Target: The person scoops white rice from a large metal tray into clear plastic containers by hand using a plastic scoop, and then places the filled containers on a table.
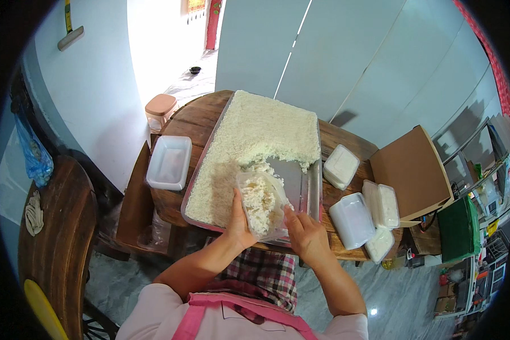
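My left hand (240,231) grips the left side of a clear plastic container (248,219), tilted over the near part of a large metal tray (295,182). White grainy food like cooked rice (259,202) lies in loose clumps inside the container. My right hand (308,231) has its fingers curled on a clear plastic edge at the container's right side. Whether that edge is a separate scoop or the rim, I cannot tell. A thick layer of the same rice (267,123) covers the tray's far and left parts; bare metal shows near the right middle.
The wooden table (191,114) carries a white plastic container (170,163) at left. On the right are filled containers (342,165), stacked empty containers (352,221), more filled ones (382,204) and an open cardboard box (412,174). A brown chair (59,212) stands left.
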Action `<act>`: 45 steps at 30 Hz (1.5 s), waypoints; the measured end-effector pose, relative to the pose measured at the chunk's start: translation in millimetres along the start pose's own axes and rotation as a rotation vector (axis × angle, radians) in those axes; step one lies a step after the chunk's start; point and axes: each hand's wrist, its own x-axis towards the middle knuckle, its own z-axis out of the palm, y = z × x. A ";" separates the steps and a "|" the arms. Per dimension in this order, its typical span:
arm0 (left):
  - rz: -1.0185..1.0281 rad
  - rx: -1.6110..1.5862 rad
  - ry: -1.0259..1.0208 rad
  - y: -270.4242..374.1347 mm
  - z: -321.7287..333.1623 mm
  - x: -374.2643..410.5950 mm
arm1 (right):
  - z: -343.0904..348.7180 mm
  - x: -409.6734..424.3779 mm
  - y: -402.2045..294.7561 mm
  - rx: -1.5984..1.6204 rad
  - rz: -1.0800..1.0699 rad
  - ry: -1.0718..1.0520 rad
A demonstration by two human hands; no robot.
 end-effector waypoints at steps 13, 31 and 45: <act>-0.069 -0.029 -0.087 -5.9 9.4 -18.9 | -35.8 -25.5 -29.0 -0.049 0.027 0.141; -0.033 -0.062 -0.055 6.3 4.1 -29.5 | -47.9 -9.1 -40.0 0.114 0.070 0.129; 0.179 0.007 -0.291 57.1 -8.9 -52.9 | -44.5 -33.9 29.6 0.585 0.828 0.072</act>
